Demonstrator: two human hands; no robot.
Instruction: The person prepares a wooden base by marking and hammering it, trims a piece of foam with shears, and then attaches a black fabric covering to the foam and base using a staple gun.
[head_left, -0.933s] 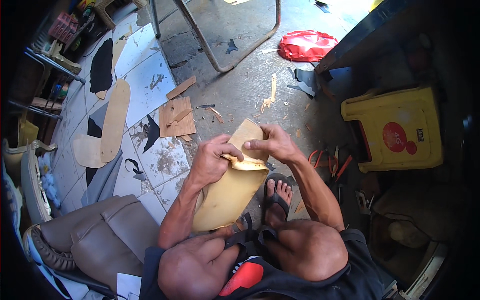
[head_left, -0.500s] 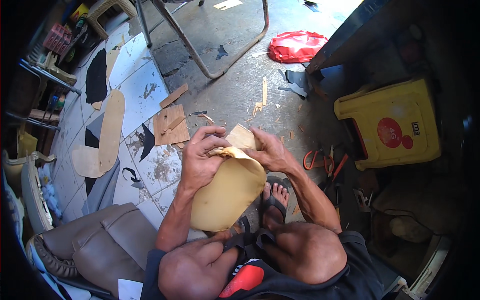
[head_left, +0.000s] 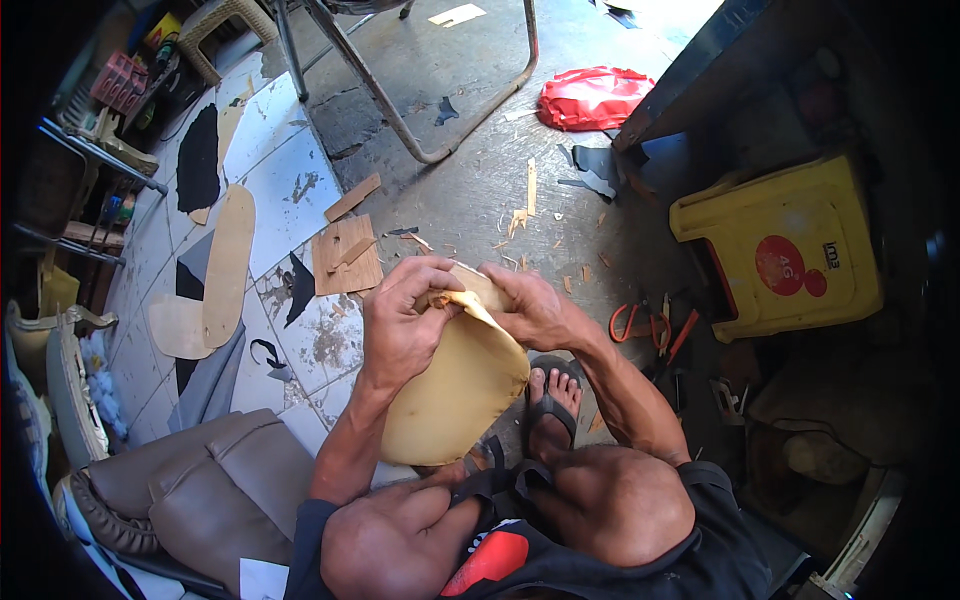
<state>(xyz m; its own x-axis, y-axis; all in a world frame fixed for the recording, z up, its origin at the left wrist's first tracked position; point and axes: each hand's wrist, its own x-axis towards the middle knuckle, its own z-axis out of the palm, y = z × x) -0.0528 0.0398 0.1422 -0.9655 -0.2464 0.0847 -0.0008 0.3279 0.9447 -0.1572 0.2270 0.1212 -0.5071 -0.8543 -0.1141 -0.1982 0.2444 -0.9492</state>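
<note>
A rounded, pale yellow foam-like pad hangs between my knees, its upper edge folded over and bunched. My left hand closes on that bunched edge, thumb and fingers pinching it. Opposite, my right hand grips the pad's upper right side, its fingers curled behind. Between both hands shows the end of a thin, flat wooden board beside the fold. How the board sits inside or behind the pad is hidden.
Plywood offcuts and splinters litter the floor ahead. Long rounded boards lie to the left. Orange-handled pliers rest at right near a yellow plastic container. A brown cushion sits at lower left; a metal chair frame stands ahead.
My right hand has shifted slightly inward and down along the pad. Less of the board's end shows between my hands, and the fold's edge looks narrower.
</note>
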